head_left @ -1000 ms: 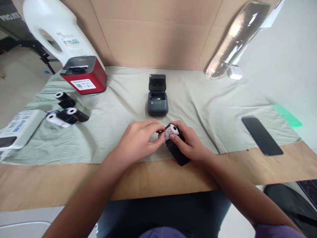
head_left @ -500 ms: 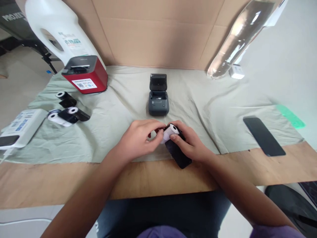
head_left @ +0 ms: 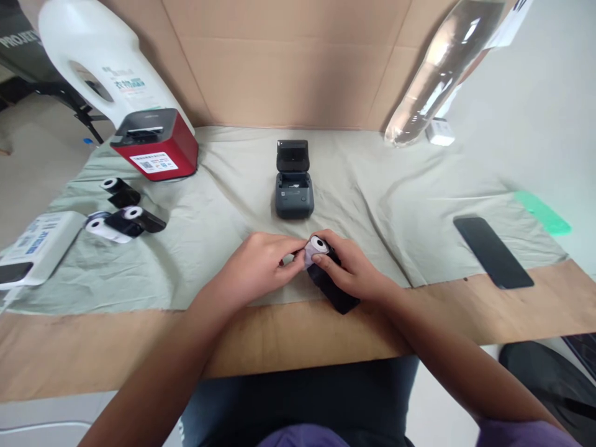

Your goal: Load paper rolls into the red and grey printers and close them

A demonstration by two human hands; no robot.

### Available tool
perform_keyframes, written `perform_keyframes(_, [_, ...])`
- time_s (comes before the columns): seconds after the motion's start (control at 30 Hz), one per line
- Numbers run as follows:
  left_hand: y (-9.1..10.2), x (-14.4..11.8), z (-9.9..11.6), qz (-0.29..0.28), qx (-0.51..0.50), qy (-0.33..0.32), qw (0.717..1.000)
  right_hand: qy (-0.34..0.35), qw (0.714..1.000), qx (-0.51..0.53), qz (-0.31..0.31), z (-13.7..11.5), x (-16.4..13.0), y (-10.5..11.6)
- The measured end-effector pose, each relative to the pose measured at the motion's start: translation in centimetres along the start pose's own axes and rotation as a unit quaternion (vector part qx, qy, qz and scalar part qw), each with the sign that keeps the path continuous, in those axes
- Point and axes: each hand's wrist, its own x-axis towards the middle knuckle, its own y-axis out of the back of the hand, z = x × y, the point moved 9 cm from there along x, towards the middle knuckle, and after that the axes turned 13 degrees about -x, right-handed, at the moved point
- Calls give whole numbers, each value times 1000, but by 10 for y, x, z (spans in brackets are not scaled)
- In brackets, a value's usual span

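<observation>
While your two hands meet over the near edge of the cloth, the biggest things stand well beyond your fingers: the cardboard wall (head_left: 288, 62) at the back, the grey-green cloth (head_left: 382, 205) spread over the bench (head_left: 93, 347), and the white jug (head_left: 93, 62) far off to the left. Just in front of that jug sits the red printer (head_left: 156, 146), lid shut. Straight ahead of your fingers, apart from them, the small grey printer (head_left: 294, 186) stands with its lid tipped up; its paper bay looks bare, though the view is small. A clear bottle (head_left: 437, 68) leans far right at the back, and a black phone (head_left: 492, 251) lies flat well to the right. To the left lie three more rolls in black wrappers (head_left: 125, 214).

Your right hand (head_left: 354, 273) grips the black wrapper (head_left: 338, 292), and the white paper roll (head_left: 316, 248) sticks partway out of its open end. Your left hand (head_left: 256, 267) pinches that roll, fingers (head_left: 291, 264) closed on its side.
</observation>
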Motion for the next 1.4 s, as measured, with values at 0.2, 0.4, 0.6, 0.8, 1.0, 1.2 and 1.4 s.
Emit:
perform_keyframes(0.2, [-3, 1, -1, 4, 40, 15, 999, -11, 1000, 7, 8, 3, 1, 2])
perform_keyframes(0.4, [4, -1, -6, 57, 14, 51, 997, -16, 999, 12, 27, 1, 2, 6])
perform_keyframes(0.6, [16, -2, 3, 125, -8, 12, 992, -29, 995, -22, 88, 4, 1, 16])
perform_keyframes(0.8, [10, 1, -7, 96, -69, 73, 990, -10, 994, -63, 92, 3, -2, 15])
perform_keyframes(1.0, [-4, 4, -16, 7, -52, 139, 989, 9, 995, -72, 68, 3, -2, 9])
perform_keyframes(1.2, [-13, 6, -16, -16, 52, 158, 986, 4, 995, -72, 65, 2, -2, 6])
perform_keyframes(1.4, [-16, 6, -15, -24, 129, 150, 980, 1, 996, -78, 41, 0, -1, 4])
